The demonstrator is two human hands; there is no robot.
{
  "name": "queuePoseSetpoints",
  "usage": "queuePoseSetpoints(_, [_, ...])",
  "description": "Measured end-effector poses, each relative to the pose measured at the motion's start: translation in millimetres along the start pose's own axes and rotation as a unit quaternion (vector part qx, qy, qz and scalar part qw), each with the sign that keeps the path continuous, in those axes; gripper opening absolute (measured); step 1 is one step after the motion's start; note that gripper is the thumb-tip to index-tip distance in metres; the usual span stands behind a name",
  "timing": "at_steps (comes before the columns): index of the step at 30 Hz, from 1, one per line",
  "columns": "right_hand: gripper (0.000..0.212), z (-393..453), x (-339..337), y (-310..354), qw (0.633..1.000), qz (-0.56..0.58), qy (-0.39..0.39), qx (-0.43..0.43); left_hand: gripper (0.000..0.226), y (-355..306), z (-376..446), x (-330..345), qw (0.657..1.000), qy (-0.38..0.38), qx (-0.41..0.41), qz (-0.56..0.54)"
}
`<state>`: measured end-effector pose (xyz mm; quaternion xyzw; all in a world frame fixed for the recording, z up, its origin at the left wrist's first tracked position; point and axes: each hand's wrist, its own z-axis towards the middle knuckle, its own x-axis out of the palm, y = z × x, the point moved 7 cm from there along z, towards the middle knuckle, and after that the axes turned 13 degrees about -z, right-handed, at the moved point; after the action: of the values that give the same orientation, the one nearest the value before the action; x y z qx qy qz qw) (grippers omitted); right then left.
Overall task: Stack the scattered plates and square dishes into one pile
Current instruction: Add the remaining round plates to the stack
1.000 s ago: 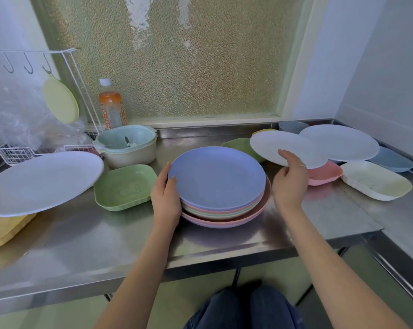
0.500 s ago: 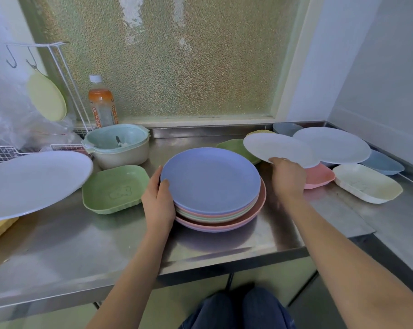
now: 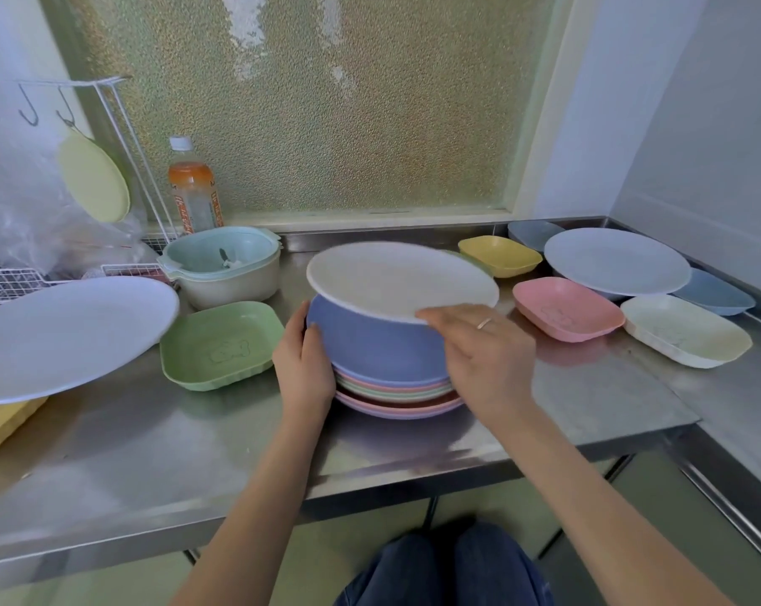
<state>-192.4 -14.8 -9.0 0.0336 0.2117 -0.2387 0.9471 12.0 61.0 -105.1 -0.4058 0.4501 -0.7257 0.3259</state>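
A person's right hand (image 3: 483,358) gripped the near rim of one white round plate (image 3: 398,277), held tilted just above a pile of round plates (image 3: 387,365) topped by a blue one on the steel counter (image 3: 186,448), while the left hand (image 3: 304,369) curled closed against the pile's left edge. Two more white plates (image 3: 64,334) (image 3: 616,260) lay left and right, with six square dishes around: green (image 3: 221,343), yellow (image 3: 498,255), pink (image 3: 566,308), cream (image 3: 684,336) and two blue-grey (image 3: 715,293) (image 3: 529,234). A second before, the white plate hung right of the pile; the orange bottle's (image 3: 193,190) label was unreadable.
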Motion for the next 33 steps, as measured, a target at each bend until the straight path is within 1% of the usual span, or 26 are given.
queuePoseSetpoints(4, [0.037,-15.7,1.1,16.8,0.997,-0.005,0.072,-0.027,0.032,-2.2,0.0,-1.6,1.0,-0.007,0.022,0.001])
queuePoseSetpoints(8, [0.029,-25.5,1.2,19.2,0.987,-0.026,0.157,-0.024,0.036,-6.2,-3.0,-2.0,1.0,-0.019,0.016,-0.011])
queuePoseSetpoints(10, [0.036,-26.5,0.9,17.0,0.979,-0.022,0.203,-0.011,0.033,-8.7,-4.4,-1.8,1.0,-0.02,0.011,-0.017])
queuePoseSetpoints(11, [0.039,-26.0,1.0,16.2,0.974,-0.016,0.226,-0.013,0.031,-10.4,-4.9,-1.0,1.0,-0.015,0.011,-0.015])
queuePoseSetpoints(13, [0.036,-25.5,4.6,13.5,0.957,0.013,0.288,-0.008,0.029,-9.1,-4.8,0.7,1.0,-0.003,0.007,-0.012])
queuePoseSetpoints(15, [0.031,-29.4,12.0,6.6,0.936,0.05,0.347,0.011,0.035,-5.6,-3.6,0.7,1.0,-0.001,-0.007,-0.007])
queuePoseSetpoints(17, [0.029,-33.7,16.4,3.3,0.926,0.065,0.372,0.015,0.042,-1.9,-2.2,0.8,1.0,0.0,-0.017,-0.006])
queuePoseSetpoints(22, [0.025,-33.2,20.3,1.7,0.931,0.084,0.353,0.032,0.043,-8.7,-6.1,1.9,1.0,-0.001,-0.004,0.014])
queuePoseSetpoints(24, [0.027,-35.3,20.7,-1.4,0.929,0.113,0.347,0.061,0.041,-19.1,-9.9,1.0,0.999,-0.007,0.008,0.043])
queuePoseSetpoints(25, [0.028,-36.0,18.3,-6.9,0.927,0.146,0.332,0.094,0.042,-27.7,-11.5,1.9,0.996,-0.012,0.028,0.079])
queuePoseSetpoints(26, [0.029,-35.8,14.0,-16.8,0.928,0.175,0.302,0.132,0.045,-39.1,-12.9,5.0,0.989,-0.019,0.062,0.133])
queuePoseSetpoints(27, [0.029,-35.5,8.8,-31.0,0.932,0.19,0.261,0.167,0.048,-52.3,-14.2,12.0,0.979,-0.022,0.099,0.174])
queuePoseSetpoints(28, [0.027,-35.2,3.8,-48.5,0.936,0.189,0.222,0.199,0.05,-66.7,-15.7,23.9,0.973,-0.018,0.135,0.188])
queuePoseSetpoints(30, [0.023,-35.5,-1.9,-90.7,0.937,0.156,0.175,0.257,0.047,-92.0,-17.5,62.8,0.972,0.023,0.166,0.167])
queuePoseSetpoints(32, [0.023,-35.6,-3.5,-139.2,0.933,0.093,0.162,0.307,0.043,-105.0,-20.4,122.5,0.965,0.112,0.16,0.177])
queuePoseSetpoints(33, [0.023,-36.1,-4.1,-163.3,0.93,0.063,0.161,0.326,0.043,-103.0,-22.8,158.5,0.951,0.171,0.153,0.206])
